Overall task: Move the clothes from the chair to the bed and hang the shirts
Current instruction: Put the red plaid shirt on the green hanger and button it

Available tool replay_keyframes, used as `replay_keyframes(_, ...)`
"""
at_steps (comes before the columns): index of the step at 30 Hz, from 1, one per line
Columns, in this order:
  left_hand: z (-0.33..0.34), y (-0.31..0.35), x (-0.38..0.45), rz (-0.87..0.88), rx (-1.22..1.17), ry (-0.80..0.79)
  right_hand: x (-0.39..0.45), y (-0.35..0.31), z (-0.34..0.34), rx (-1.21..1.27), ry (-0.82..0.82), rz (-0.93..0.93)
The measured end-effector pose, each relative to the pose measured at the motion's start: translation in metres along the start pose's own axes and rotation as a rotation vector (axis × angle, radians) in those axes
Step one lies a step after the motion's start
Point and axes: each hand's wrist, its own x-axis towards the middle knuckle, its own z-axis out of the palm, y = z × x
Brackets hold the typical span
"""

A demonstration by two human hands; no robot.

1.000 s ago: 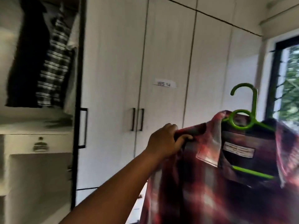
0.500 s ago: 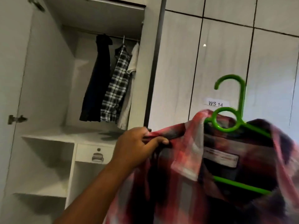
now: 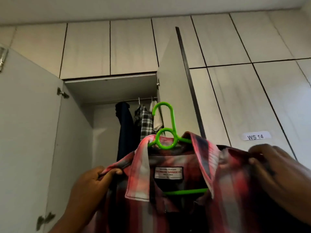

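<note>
Plaid shirt (image 3: pixel 176 204) on green hanger (image 3: pixel 165 130), left hand (image 3: pixel 94 184), right hand (image 3: pixel 276 167) pinching shoulders

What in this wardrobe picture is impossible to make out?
Head view only:
- Red plaid shirt: lower part cut off by the bottom edge.
- Neck label: small print blurred.
- Green hanger: arms hidden under the collar.
- Wardrobe rail: right end hidden behind the open door.

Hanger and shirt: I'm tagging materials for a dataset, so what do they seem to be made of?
Hanger: likely moulded plastic, smooth and slightly glossy, judging by its uniform bright green colour and rounded one-piece hook and ring. Shirt: soft woven fabric, matte, possibly cotton flannel; its red plaid drapes and bunches where the left hand and right hand pinch its shoulders.
</note>
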Motion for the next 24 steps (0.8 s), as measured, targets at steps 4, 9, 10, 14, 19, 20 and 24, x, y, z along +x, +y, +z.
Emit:
replay_keyframes(4,-0.036,-0.05,0.051,0.103,0.196,-0.084,0.055,-0.047,0.042,-0.027,-0.089,-0.043)
replay_keyframes(9,-0.057,-0.101,0.103,0.318,0.418,-0.079,0.138,-0.089,0.084,-0.079,-0.175,-0.074)
replay_keyframes(10,-0.056,-0.108,0.112,0.377,0.481,-0.084,0.156,-0.092,0.095,-0.107,-0.17,-0.085)
replay_keyframes(14,-0.044,-0.14,0.157,0.606,0.658,-0.09,0.228,-0.113,0.15,-0.165,-0.17,-0.1)
replay_keyframes(19,-0.02,-0.189,0.228,0.67,0.823,-0.02,0.308,-0.129,0.22,-0.1,-0.063,-0.103)
replay_keyframes(20,-0.014,-0.197,0.239,0.636,0.829,-0.011,0.321,-0.132,0.233,-0.087,-0.058,-0.094)
replay_keyframes(24,0.007,-0.233,0.281,0.369,0.764,-0.103,0.369,-0.152,0.287,-0.015,0.012,-0.105)
